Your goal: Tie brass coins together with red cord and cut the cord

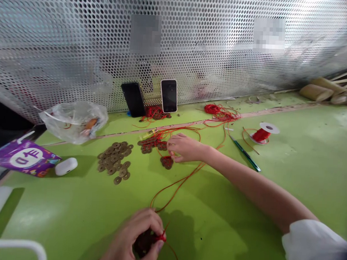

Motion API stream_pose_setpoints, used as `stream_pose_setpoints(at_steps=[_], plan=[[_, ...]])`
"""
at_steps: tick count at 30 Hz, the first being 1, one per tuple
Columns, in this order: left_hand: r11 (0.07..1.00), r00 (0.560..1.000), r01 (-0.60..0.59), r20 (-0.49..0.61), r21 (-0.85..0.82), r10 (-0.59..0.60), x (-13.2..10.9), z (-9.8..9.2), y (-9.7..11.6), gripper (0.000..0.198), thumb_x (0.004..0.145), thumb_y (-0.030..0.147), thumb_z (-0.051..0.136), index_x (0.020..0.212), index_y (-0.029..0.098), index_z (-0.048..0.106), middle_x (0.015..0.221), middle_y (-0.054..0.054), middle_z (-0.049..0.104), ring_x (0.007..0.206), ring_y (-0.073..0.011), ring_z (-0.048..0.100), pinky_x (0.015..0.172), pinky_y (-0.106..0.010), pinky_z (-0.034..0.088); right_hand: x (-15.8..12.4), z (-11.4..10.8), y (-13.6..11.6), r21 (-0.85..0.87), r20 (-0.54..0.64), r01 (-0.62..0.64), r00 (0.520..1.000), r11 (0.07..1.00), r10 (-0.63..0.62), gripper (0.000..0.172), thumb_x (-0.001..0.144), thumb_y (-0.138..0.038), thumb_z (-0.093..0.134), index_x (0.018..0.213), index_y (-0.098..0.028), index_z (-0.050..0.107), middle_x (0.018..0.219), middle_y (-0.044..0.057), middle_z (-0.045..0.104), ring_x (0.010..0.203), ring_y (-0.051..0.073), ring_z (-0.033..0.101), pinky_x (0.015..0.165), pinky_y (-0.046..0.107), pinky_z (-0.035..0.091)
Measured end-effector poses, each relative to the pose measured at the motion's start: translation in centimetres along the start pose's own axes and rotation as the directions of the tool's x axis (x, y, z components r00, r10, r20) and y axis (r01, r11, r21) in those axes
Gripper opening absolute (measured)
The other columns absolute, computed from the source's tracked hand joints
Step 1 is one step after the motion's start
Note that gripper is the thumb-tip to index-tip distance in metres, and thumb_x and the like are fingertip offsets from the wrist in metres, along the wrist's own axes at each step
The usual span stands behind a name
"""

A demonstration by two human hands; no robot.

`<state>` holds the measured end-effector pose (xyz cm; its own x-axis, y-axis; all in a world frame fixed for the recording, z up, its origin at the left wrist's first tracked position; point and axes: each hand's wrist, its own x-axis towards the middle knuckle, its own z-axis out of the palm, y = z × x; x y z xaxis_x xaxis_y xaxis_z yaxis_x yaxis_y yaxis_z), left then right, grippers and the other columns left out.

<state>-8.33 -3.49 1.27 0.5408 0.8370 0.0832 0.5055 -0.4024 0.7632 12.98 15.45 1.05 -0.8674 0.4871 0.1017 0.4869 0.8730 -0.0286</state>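
My left hand (pixel 141 236) is closed at the bottom of the view, with thumb and fingertips pinching a red cord knot (pixel 161 238) beside dark coins (pixel 144 244) in the palm. Two loose cord ends stick out from the knot. Farther forward, my right hand (pixel 184 147) has its fingers curled at the edge of several coin clusters tied with red cord (pixel 150 145). One such coin cluster (pixel 166 162) lies right by its thumb; what the fingertips hold is hidden. A long looped red cord (pixel 178 184) runs between the two hands.
Loose holed coins (pixel 114 158) are piled to the left. Behind stand two phones (pixel 169 96) against a perforated metal panel (pixel 194 58). A cord tangle (pixel 220 112), a red cord spool (pixel 261 135) and a green pen (pixel 245 154) lie right; a plastic bag (pixel 76 120), purple packet (pixel 28 158) and white case (pixel 66 166) left.
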Motion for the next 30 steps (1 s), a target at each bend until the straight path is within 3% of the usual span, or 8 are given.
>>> stream_pose_setpoints(at_steps=[6, 9, 11, 13, 15, 20, 24, 30], plan=[[0.999, 0.999, -0.029, -0.014, 0.019, 0.029, 0.2, 0.2, -0.5, 0.012, 0.082, 0.010, 0.048, 0.078, 0.022, 0.047, 0.075, 0.002, 0.058, 0.069, -0.0115, 0.057, 0.062, -0.022, 0.047, 0.6, -0.2, -2.9, -0.004, 0.034, 0.142, 0.989, 0.990, -0.142, 0.017, 0.086, -0.020, 0.051, 0.093, -0.015, 0.066, 0.093, 0.007, 0.068, 0.094, 0.021, 0.058, 0.088, 0.034, 0.035], [0.999, 0.999, -0.025, -0.025, 0.031, 0.026, 0.7, 0.2, -0.9, 0.011, 0.082, 0.011, 0.049, 0.080, 0.022, 0.048, 0.076, 0.003, 0.059, 0.072, -0.0114, 0.059, 0.083, -0.029, 0.049, 0.5, -0.5, -3.9, 0.030, 0.052, 0.146, 0.988, 0.989, -0.148, 0.016, 0.084, -0.019, 0.055, 0.095, -0.015, 0.066, 0.092, 0.007, 0.069, 0.093, 0.021, 0.059, 0.087, 0.034, 0.036], [0.999, 0.999, -0.041, -0.031, 0.028, 0.041, 1.3, 0.1, -1.1, 0.010, 0.081, 0.011, 0.051, 0.079, 0.021, 0.049, 0.075, 0.004, 0.060, 0.071, -0.0109, 0.060, 0.097, -0.036, 0.043, 0.3, -0.6, -4.3, 0.053, 0.062, 0.160, 0.985, 0.986, -0.164, 0.017, 0.083, -0.016, 0.055, 0.096, -0.015, 0.066, 0.093, 0.008, 0.070, 0.092, 0.020, 0.060, 0.086, 0.034, 0.037], [0.999, 0.998, -0.048, -0.033, 0.013, 0.048, 2.0, 0.1, -1.1, 0.009, 0.080, 0.012, 0.051, 0.077, 0.021, 0.050, 0.075, 0.004, 0.060, 0.070, -0.0108, 0.061, 0.101, -0.039, 0.041, 0.2, -0.7, -4.6, 0.067, 0.060, 0.182, 0.981, 0.981, -0.186, 0.017, 0.084, -0.013, 0.054, 0.096, -0.014, 0.065, 0.094, 0.008, 0.069, 0.091, 0.019, 0.061, 0.086, 0.034, 0.038], [0.999, 0.999, -0.041, -0.031, 0.003, 0.041, 2.7, 0.0, -1.1, 0.009, 0.081, 0.013, 0.051, 0.076, 0.021, 0.050, 0.075, 0.003, 0.061, 0.071, -0.0114, 0.061, 0.095, -0.036, 0.045, 0.1, -0.6, -4.8, 0.072, 0.054, 0.181, 0.981, 0.981, -0.185, 0.018, 0.085, -0.012, 0.052, 0.099, -0.014, 0.063, 0.098, 0.008, 0.068, 0.089, 0.018, 0.062, 0.082, 0.032, 0.041], [0.997, 0.997, -0.057, -0.056, 0.046, 0.059, 3.4, 0.0, -1.2, 0.008, 0.080, 0.013, 0.050, 0.076, 0.020, 0.051, 0.074, 0.002, 0.062, 0.070, -0.0121, 0.062, 0.086, -0.034, 0.050, -1.0, -0.6, -5.5, 0.069, 0.089, -0.006, 0.996, 0.998, 0.000, 0.020, 0.085, -0.012, 0.052, 0.104, -0.013, 0.058, 0.095, 0.009, 0.067, 0.083, 0.019, 0.065, 0.071, 0.030, 0.044], [0.992, 0.995, -0.092, -0.024, 0.084, 0.094, 3.2, 0.0, -1.1, 0.010, 0.079, 0.011, 0.051, 0.076, 0.020, 0.052, 0.075, 0.001, 0.063, 0.071, -0.0126, 0.062, 0.085, -0.034, 0.051, -2.7, -1.2, -6.5, -0.004, 0.151, -0.144, 0.978, 0.990, 0.143, 0.018, 0.084, -0.012, 0.052, 0.100, -0.013, 0.059, 0.089, 0.009, 0.069, 0.083, 0.021, 0.067, 0.074, 0.032, 0.045], [0.985, 0.988, -0.148, -0.029, 0.093, 0.151, 3.6, -0.4, -1.0, 0.011, 0.080, 0.009, 0.051, 0.077, 0.020, 0.051, 0.075, 0.001, 0.063, 0.069, -0.0115, 0.062, 0.107, -0.049, 0.038, -4.7, -2.8, -6.2, -0.140, 0.270, -0.359, 0.883, 0.923, 0.384, 0.018, 0.086, -0.018, 0.054, 0.100, -0.013, 0.064, 0.084, 0.011, 0.072, 0.079, 0.025, 0.070, 0.074, 0.035, 0.044]])
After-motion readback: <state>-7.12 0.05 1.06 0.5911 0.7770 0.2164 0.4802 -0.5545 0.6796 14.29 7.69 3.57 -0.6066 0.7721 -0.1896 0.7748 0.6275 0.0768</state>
